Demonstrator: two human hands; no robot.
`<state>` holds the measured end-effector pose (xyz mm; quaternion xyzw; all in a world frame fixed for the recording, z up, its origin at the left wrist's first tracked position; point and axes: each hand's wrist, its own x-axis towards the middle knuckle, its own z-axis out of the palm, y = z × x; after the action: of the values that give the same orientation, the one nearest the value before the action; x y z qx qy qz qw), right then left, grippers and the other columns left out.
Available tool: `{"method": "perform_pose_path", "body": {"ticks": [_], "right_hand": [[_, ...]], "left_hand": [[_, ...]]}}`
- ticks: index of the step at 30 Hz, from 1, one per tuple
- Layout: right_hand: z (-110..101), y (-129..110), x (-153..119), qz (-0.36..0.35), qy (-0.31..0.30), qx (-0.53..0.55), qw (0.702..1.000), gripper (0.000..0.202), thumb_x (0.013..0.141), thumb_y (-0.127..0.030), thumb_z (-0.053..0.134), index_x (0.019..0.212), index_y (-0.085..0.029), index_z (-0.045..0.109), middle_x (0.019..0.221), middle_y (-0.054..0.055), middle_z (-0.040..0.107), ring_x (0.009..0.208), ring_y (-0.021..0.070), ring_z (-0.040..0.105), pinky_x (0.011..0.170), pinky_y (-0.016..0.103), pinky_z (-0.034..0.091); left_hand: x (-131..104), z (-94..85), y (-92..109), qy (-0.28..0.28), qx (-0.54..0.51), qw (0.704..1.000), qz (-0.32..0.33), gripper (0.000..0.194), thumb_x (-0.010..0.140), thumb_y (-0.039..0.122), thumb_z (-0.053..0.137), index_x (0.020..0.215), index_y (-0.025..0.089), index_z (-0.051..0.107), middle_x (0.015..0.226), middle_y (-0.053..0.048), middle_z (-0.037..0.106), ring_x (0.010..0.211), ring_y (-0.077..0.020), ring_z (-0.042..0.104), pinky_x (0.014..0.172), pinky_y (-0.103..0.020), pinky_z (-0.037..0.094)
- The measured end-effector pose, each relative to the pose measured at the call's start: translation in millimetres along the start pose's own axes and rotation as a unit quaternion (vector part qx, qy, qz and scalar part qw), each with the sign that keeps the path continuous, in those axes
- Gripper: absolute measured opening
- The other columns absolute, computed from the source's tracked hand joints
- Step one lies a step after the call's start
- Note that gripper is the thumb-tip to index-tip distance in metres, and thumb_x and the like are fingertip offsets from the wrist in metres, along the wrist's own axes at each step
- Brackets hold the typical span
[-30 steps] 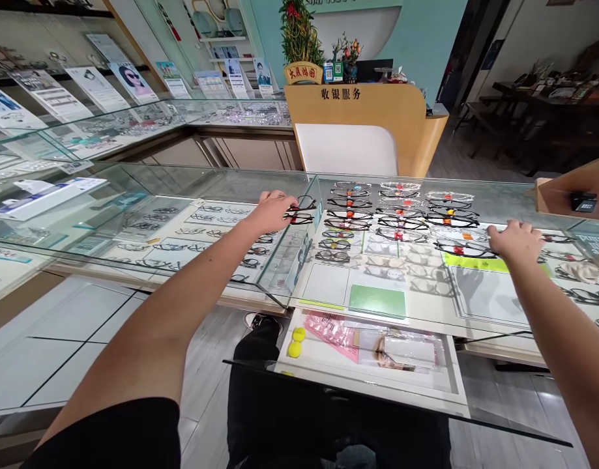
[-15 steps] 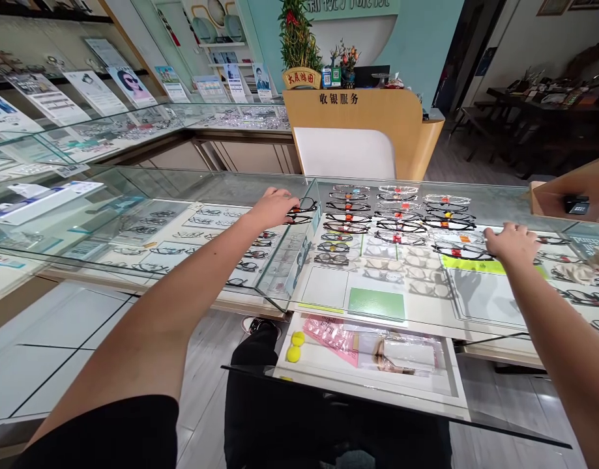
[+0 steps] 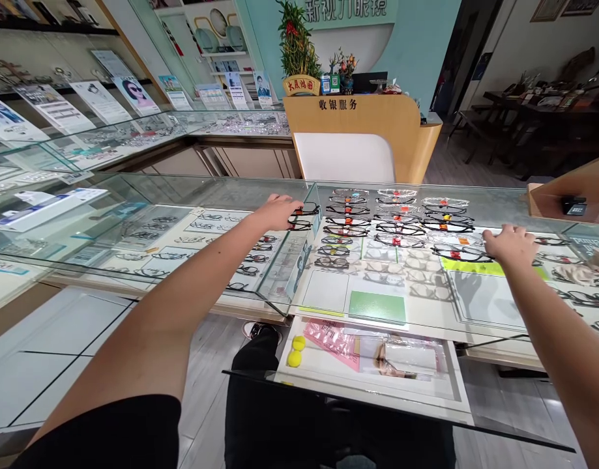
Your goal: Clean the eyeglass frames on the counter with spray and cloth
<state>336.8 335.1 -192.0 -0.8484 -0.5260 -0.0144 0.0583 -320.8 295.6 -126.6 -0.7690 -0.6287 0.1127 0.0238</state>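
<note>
Over the glass counter my left hand (image 3: 278, 213) is closed at the ends of two dark-framed pairs of eyeglasses (image 3: 305, 225); its fingertips are partly hidden. My right hand (image 3: 513, 244) rests farther right on the counter, fingers loosely apart. Its thumb is next to a black-framed pair of glasses (image 3: 463, 253), and I cannot tell whether they touch. Between my hands, several eyeglasses (image 3: 401, 228) with small red, orange or yellow tags lie in three columns on the glass top. More frames (image 3: 250, 268) show inside the case below my left forearm.
An open drawer (image 3: 463, 384) below the counter holds a pink packet (image 3: 331, 342), yellow round cases (image 3: 294, 358) and clear plastic packaging. A green card (image 3: 377, 306) lies inside the case. Beyond stand a wooden cashier desk (image 3: 352, 117) and, at right, a wooden stand (image 3: 548, 203).
The view has tilted up slightly, so things sit a little lower in the picture. Both hands and the eyeglasses stay nearly where they were.
</note>
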Motion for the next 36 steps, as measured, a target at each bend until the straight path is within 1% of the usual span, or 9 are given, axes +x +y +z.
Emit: {"method": "perform_pose_path", "body": {"ticks": [7,13,18,21,24,29,31,33,36], "right_hand": [[1.6,0.7,-1.9,-0.007,0.011,0.010,1.000,0.085,0.103,-0.061,0.024,0.160,-0.005,0.054,0.169,0.030,0.049,0.152,0.0502,0.048,0.121,0.062,0.042],[1.5,1.0,-3.0,-0.007,0.013,0.016,1.000,0.084,0.104,-0.061,0.025,0.161,-0.006,0.053,0.171,0.029,0.048,0.152,0.0502,0.047,0.121,0.062,0.042],[0.5,0.6,-3.2,-0.006,0.006,0.012,1.000,0.085,0.104,-0.061,0.023,0.161,-0.006,0.054,0.168,0.030,0.050,0.152,0.0499,0.048,0.121,0.062,0.043],[0.6,0.2,-2.9,-0.004,0.007,0.012,1.000,0.086,0.104,-0.063,0.023,0.161,-0.006,0.053,0.169,0.030,0.050,0.152,0.0501,0.048,0.122,0.062,0.042],[1.3,0.2,-2.1,-0.003,0.008,0.009,1.000,0.086,0.104,-0.063,0.022,0.160,-0.006,0.055,0.168,0.030,0.051,0.152,0.0499,0.048,0.121,0.061,0.043],[2.3,0.8,-1.4,-0.004,0.009,0.008,1.000,0.086,0.104,-0.063,0.023,0.159,-0.006,0.056,0.167,0.030,0.052,0.151,0.0498,0.049,0.121,0.061,0.043],[2.0,0.9,-1.7,-0.005,0.013,0.013,1.000,0.085,0.104,-0.063,0.024,0.159,-0.006,0.056,0.167,0.030,0.052,0.151,0.0502,0.048,0.121,0.062,0.043],[1.3,0.7,-2.4,-0.005,0.014,0.016,1.000,0.084,0.104,-0.062,0.025,0.158,-0.006,0.057,0.167,0.031,0.052,0.151,0.0504,0.048,0.121,0.063,0.043],[0.3,0.0,-3.6,-0.006,0.012,0.016,1.000,0.085,0.104,-0.062,0.025,0.158,-0.005,0.056,0.167,0.031,0.051,0.151,0.0507,0.049,0.121,0.062,0.043]], "left_hand": [[12.5,-4.7,4.0,-0.047,0.023,0.999,0.006,0.097,0.083,0.034,0.075,0.173,0.022,0.042,0.165,-0.019,0.061,0.169,-0.0391,0.032,0.130,-0.053,0.033],[16.2,0.4,7.0,-0.028,0.039,0.999,0.020,0.100,0.082,0.030,0.075,0.175,0.023,0.040,0.163,-0.021,0.062,0.166,-0.0385,0.038,0.128,-0.055,0.035],[12.9,2.8,7.7,-0.023,0.028,0.999,0.017,0.102,0.083,0.035,0.080,0.176,0.026,0.039,0.173,-0.021,0.051,0.167,-0.0426,0.035,0.128,-0.055,0.036],[10.1,1.0,7.1,-0.010,0.050,0.998,0.040,0.096,0.084,0.029,0.078,0.174,0.027,0.042,0.172,-0.017,0.055,0.169,-0.0385,0.032,0.129,-0.054,0.034],[6.0,-2.5,7.2,0.033,0.062,0.996,0.053,0.088,0.084,0.031,0.080,0.167,0.024,0.051,0.171,-0.016,0.054,0.167,-0.0407,0.033,0.129,-0.056,0.033],[-3.1,-8.1,12.5,0.096,0.071,0.990,0.080,0.071,0.083,0.034,0.080,0.151,0.022,0.063,0.161,-0.017,0.061,0.160,-0.0403,0.039,0.122,-0.053,0.038],[-6.9,-10.1,15.4,0.112,0.082,0.987,0.086,0.059,0.085,0.035,0.080,0.141,0.020,0.069,0.152,-0.018,0.066,0.153,-0.0401,0.046,0.118,-0.051,0.040],[-11.0,-11.3,16.7,0.115,0.095,0.986,0.071,0.044,0.088,0.039,0.080,0.127,0.019,0.076,0.138,-0.019,0.070,0.140,-0.0400,0.054,0.113,-0.051,0.041],[-18.0,-10.3,14.7,0.091,0.103,0.990,0.039,0.030,0.093,0.043,0.074,0.112,0.021,0.082,0.122,-0.018,0.073,0.126,-0.0384,0.059,0.108,-0.052,0.042]]}}
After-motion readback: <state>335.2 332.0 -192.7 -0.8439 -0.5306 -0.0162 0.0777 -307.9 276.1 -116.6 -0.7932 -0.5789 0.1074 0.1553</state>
